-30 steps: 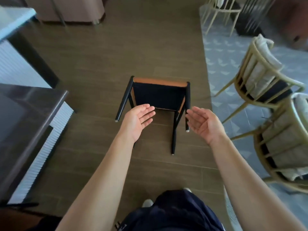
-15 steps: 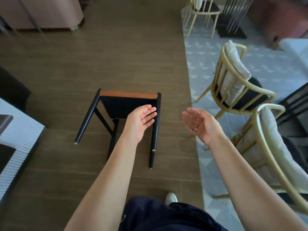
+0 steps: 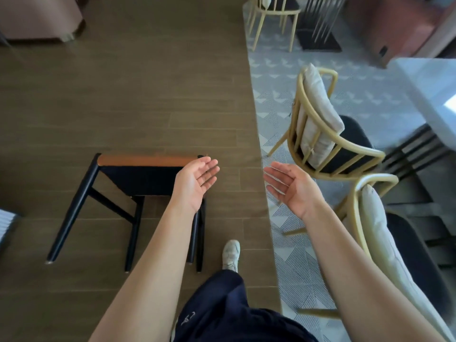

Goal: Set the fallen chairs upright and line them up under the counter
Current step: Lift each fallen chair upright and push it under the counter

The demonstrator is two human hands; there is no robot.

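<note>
A black-legged chair with an orange-brown seat edge (image 3: 138, 178) lies tipped over on the wooden floor, its legs pointing toward me. My left hand (image 3: 197, 180) hovers open above the chair's right side, palm turned inward, holding nothing. My right hand (image 3: 288, 186) is open too, palm facing left, over the edge between the wood floor and the patterned rug, well right of the chair. Neither hand touches the chair.
Two gold-framed chairs with cream cushions stand upright on the grey patterned rug: one at mid right (image 3: 320, 129), one closer at lower right (image 3: 385, 238). A white table (image 3: 429, 95) is at far right. A ribbed white counter corner (image 3: 7, 220) shows at left. My shoe (image 3: 231, 254) is on the floor.
The view has swung right: the fallen chair slid to the left of the frame, the counter nearly left view, and more rug and gold chairs appeared. Both hands stayed open and empty.
</note>
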